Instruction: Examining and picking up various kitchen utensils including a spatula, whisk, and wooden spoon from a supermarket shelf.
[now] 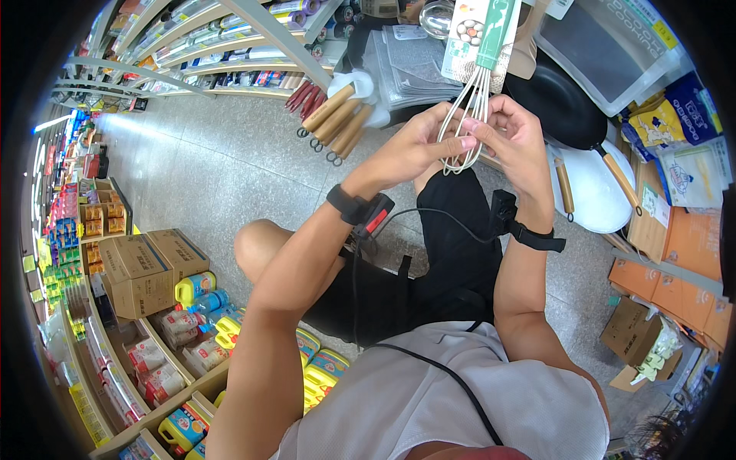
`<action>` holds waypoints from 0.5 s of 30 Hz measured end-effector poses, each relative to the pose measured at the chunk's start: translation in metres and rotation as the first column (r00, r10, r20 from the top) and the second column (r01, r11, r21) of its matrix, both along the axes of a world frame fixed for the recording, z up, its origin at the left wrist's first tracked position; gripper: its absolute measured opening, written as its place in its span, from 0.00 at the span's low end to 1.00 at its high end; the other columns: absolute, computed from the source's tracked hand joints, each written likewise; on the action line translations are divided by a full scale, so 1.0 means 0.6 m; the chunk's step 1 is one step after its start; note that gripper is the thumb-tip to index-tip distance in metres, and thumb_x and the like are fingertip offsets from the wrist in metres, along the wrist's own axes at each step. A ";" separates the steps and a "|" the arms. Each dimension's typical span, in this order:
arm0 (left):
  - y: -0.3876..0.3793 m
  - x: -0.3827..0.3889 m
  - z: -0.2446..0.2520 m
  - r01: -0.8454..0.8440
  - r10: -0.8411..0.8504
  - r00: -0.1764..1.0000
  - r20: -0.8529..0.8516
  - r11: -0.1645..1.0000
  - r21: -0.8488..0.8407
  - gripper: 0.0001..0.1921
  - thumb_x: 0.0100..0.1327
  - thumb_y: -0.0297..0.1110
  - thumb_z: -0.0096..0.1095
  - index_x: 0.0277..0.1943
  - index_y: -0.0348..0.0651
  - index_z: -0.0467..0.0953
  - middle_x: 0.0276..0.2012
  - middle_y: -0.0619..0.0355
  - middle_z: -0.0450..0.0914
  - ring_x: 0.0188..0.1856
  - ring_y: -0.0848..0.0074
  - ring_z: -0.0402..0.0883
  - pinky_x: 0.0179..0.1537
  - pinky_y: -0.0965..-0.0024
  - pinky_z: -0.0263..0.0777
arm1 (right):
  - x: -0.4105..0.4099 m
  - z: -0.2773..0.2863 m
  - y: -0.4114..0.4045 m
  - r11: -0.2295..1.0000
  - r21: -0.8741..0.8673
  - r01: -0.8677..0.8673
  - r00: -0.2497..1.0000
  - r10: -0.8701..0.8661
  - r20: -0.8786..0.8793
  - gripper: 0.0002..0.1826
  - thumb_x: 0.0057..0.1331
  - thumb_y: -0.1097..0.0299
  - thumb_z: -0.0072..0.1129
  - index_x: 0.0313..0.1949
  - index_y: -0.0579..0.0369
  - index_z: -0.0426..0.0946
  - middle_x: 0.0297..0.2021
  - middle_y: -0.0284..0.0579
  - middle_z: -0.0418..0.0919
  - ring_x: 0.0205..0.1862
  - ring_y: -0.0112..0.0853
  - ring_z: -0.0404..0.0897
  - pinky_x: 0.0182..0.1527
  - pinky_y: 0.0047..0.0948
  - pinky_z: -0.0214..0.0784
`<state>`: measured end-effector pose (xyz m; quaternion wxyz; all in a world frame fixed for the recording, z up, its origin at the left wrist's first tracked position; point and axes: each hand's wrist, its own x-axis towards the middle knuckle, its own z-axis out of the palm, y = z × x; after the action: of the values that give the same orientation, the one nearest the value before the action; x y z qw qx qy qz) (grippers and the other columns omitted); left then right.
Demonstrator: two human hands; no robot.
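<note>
Both of my hands are at the wire loops of a balloon whisk (472, 109) near the top of the view. Its green handle (495, 34) points away from me and lies against a printed backing card (462, 31). My left hand (434, 138) has thumb and fingers on the left side of the wires. My right hand (506, 129) pinches them from the right, its thumb close to the left thumb. Behind the whisk are stacked clear plastic packs (411, 66), and a black frying pan (555, 103) with a wooden handle is to the right.
Wooden-handled utensils (339, 118) jut from the shelf over the tiled floor (230, 155). A white round board (595, 178) and orange boxes (690, 259) are at right. Cardboard boxes (138, 276) and yellow bottles (195, 287) stand at lower left. An opened carton (635, 333) sits at lower right.
</note>
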<state>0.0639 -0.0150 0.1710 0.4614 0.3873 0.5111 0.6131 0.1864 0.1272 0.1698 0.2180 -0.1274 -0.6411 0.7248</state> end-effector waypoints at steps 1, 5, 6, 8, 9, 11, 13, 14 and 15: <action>0.001 0.000 -0.002 0.007 -0.007 1.000 -0.011 1.000 0.008 0.18 0.68 0.34 0.66 0.54 0.35 0.70 0.41 0.60 0.78 0.41 0.84 0.78 0.43 0.76 0.74 | 0.000 -0.001 0.001 1.000 -0.001 0.000 1.000 0.000 0.000 0.12 0.62 0.68 0.72 0.35 0.59 0.76 0.26 0.36 0.80 0.26 0.16 0.77 0.27 0.16 0.69; 0.000 -0.003 -0.014 0.052 -0.053 0.996 -0.078 0.999 -0.008 0.20 0.70 0.34 0.64 0.61 0.36 0.69 0.50 0.59 0.76 0.52 0.82 0.74 0.55 0.72 0.70 | 0.000 -0.006 0.006 1.000 -0.026 -0.001 1.000 0.002 0.023 0.12 0.61 0.69 0.73 0.35 0.58 0.76 0.26 0.36 0.81 0.26 0.16 0.77 0.29 0.15 0.69; 0.000 -0.004 -0.017 0.053 -0.053 0.996 -0.077 0.999 -0.009 0.20 0.70 0.34 0.64 0.61 0.36 0.69 0.50 0.59 0.76 0.52 0.82 0.74 0.55 0.72 0.70 | 0.000 -0.007 0.006 1.000 -0.016 -0.002 1.000 0.002 0.023 0.12 0.60 0.69 0.74 0.35 0.58 0.76 0.26 0.35 0.81 0.26 0.16 0.77 0.29 0.15 0.69; 0.000 -0.004 -0.022 0.072 -0.074 0.994 -0.075 0.997 -0.018 0.21 0.70 0.33 0.64 0.62 0.36 0.68 0.50 0.60 0.76 0.52 0.82 0.74 0.55 0.72 0.70 | -0.001 -0.007 0.004 1.000 0.010 0.007 1.000 -0.007 0.026 0.12 0.60 0.70 0.73 0.35 0.58 0.76 0.26 0.35 0.80 0.26 0.15 0.77 0.29 0.15 0.69; 0.002 -0.002 -0.021 0.073 -0.074 0.994 -0.075 0.997 -0.019 0.21 0.70 0.33 0.64 0.62 0.36 0.68 0.50 0.60 0.76 0.52 0.82 0.74 0.55 0.72 0.70 | -0.001 -0.007 0.004 0.999 0.036 0.015 0.999 -0.016 0.028 0.12 0.60 0.70 0.73 0.35 0.58 0.76 0.26 0.35 0.80 0.26 0.15 0.77 0.29 0.15 0.69; 0.005 0.002 -0.021 0.022 -0.019 0.998 -0.059 0.999 0.049 0.19 0.69 0.34 0.66 0.55 0.34 0.69 0.42 0.61 0.77 0.42 0.85 0.76 0.42 0.77 0.74 | -0.001 -0.009 0.005 0.999 0.041 0.012 1.000 -0.013 0.024 0.12 0.61 0.70 0.73 0.35 0.58 0.76 0.26 0.35 0.81 0.27 0.16 0.77 0.30 0.15 0.69; 0.004 0.001 -0.022 0.020 -0.015 0.998 -0.067 0.998 0.064 0.18 0.70 0.33 0.64 0.56 0.34 0.69 0.42 0.61 0.77 0.43 0.85 0.76 0.44 0.77 0.73 | -0.002 -0.007 0.004 0.999 0.047 0.005 1.000 -0.006 0.020 0.12 0.61 0.70 0.73 0.36 0.59 0.76 0.26 0.36 0.81 0.27 0.16 0.78 0.30 0.15 0.69; 0.002 0.001 -0.023 0.019 -0.013 0.997 -0.075 0.997 0.081 0.18 0.71 0.33 0.62 0.58 0.34 0.68 0.43 0.61 0.77 0.44 0.85 0.75 0.45 0.76 0.73 | 0.000 -0.003 0.005 0.999 0.035 -0.008 1.000 0.007 0.023 0.11 0.62 0.70 0.72 0.37 0.59 0.76 0.27 0.36 0.81 0.27 0.16 0.78 0.29 0.15 0.69; 0.002 0.000 -0.020 0.019 -0.013 0.997 -0.074 0.997 0.081 0.18 0.71 0.33 0.62 0.58 0.34 0.68 0.43 0.61 0.77 0.44 0.85 0.75 0.45 0.76 0.73 | 0.001 0.000 0.006 0.999 0.025 -0.021 0.999 0.020 0.026 0.11 0.62 0.71 0.71 0.37 0.60 0.76 0.27 0.37 0.82 0.27 0.17 0.78 0.29 0.15 0.69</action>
<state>0.0642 -0.0138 0.1589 0.4309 0.4320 0.4993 0.6151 0.1871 0.1311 0.1695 0.2040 -0.1273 -0.6540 0.7172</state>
